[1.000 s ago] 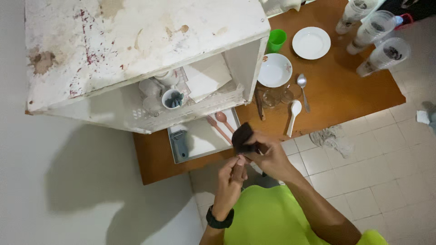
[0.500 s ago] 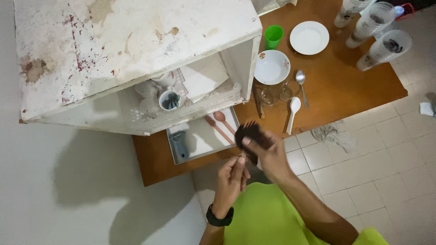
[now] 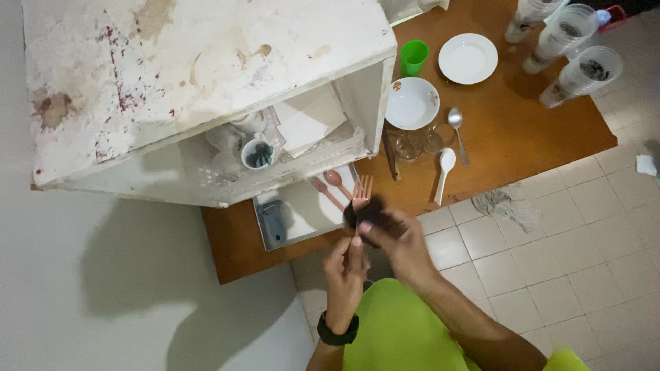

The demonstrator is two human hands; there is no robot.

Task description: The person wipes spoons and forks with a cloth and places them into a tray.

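Observation:
My right hand [image 3: 399, 240] grips a dark cloth-like wad [image 3: 370, 211] wrapped around a pink plastic fork [image 3: 362, 187], whose tines stick up above the wad. My left hand [image 3: 346, 269], with a black band on its wrist, pinches the lower end of the fork below the wad. Both hands hover at the front edge of the wooden table [image 3: 509, 137], just right of a metal tray [image 3: 295, 218]. On the tray lie another pink fork [image 3: 320, 189], a pink spoon [image 3: 335, 181] and a grey tool [image 3: 273, 221].
A worn white cabinet [image 3: 192, 75] overhangs the table's left part, with cups on its shelf. On the table stand a green cup [image 3: 414, 56], two white plates [image 3: 467, 58], spoons [image 3: 445, 165], glasses [image 3: 421, 143] and plastic cups [image 3: 577, 48]. A rag [image 3: 509, 205] lies on the tiled floor.
The hands with the dark wad have shifted slightly left and up toward the tray; the pink fork's tines now show above the wad.

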